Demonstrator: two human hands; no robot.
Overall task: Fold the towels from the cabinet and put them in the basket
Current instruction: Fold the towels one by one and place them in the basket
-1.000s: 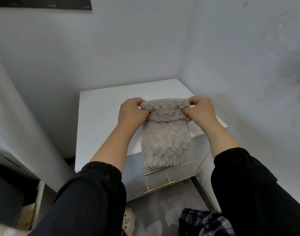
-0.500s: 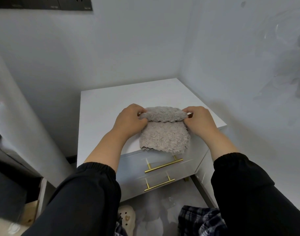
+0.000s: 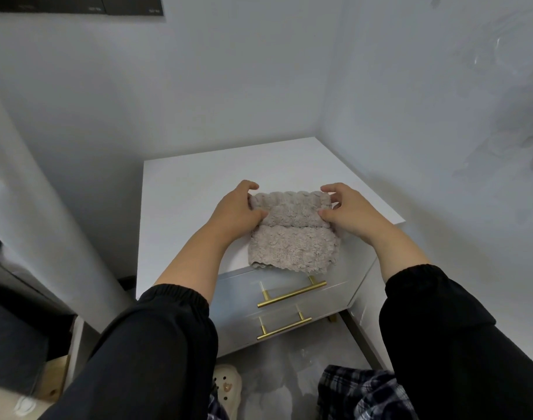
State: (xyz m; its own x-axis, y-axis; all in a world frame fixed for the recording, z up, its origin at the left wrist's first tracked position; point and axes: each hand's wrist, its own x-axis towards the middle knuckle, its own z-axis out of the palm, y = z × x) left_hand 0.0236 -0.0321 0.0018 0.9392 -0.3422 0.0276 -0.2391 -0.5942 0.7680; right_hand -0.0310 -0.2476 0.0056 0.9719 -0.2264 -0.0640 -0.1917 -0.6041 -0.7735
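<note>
A fluffy grey-beige towel [image 3: 294, 247] lies on the front part of the white cabinet top [image 3: 198, 183], its near edge hanging slightly over the front. Its far part is folded back toward me as a flap. My left hand [image 3: 238, 212] pinches the flap's left end between thumb and fingers. My right hand [image 3: 348, 212] pinches the flap's right end the same way. No basket is in view.
The cabinet stands in a corner between two white walls and has two drawers with gold bar handles [image 3: 292, 294]. A white pillar [image 3: 32, 207] rises at the left. On the floor below are a cream clog [image 3: 225, 386] and my plaid trouser leg [image 3: 359, 392].
The towel hung in the air from both hands; it has been lowered flat onto the cabinet top, and its top portion now lies folded toward me, both hands still at its ends.
</note>
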